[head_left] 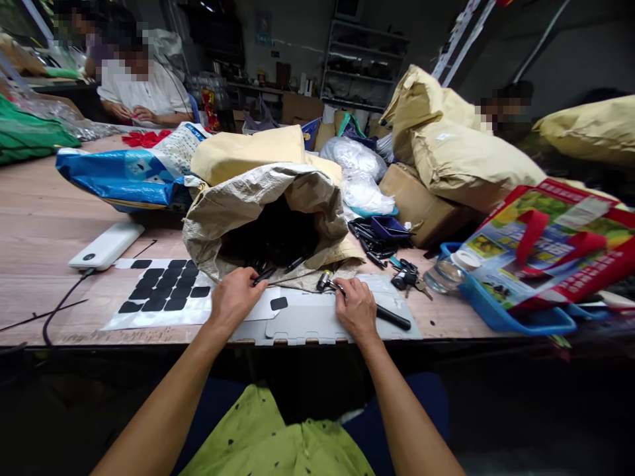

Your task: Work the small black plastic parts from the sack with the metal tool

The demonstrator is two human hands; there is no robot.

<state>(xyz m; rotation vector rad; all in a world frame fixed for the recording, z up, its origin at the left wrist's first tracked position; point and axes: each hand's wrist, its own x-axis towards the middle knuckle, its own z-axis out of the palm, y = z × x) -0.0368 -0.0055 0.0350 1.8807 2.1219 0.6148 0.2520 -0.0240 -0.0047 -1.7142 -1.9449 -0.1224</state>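
My left hand [234, 299] is at the mouth of a large open sack [203, 228], its fingers closed on a slim black piece [263, 277] whose kind I cannot make out. More dark pieces lie in the shadowed sack. To the right, my right hand [357, 305] is closed round the metal shaft of a small hammer [394, 317]. The hammer's head points left near the sack's edge, and its black handle sticks out to the right. Under the hammer lies a grey board [302, 324]. Between my hands rests a black rounded square pad [278, 303].
A sheet of black pads [166, 284] and a white power bank [106, 246] with a cable lie left. Right are black parts [370, 241], keys [421, 284], a clear jar [446, 272] and a blue tray [520, 318]. Stuffed sacks [471, 155] stand behind. A person [149, 92] sits across.
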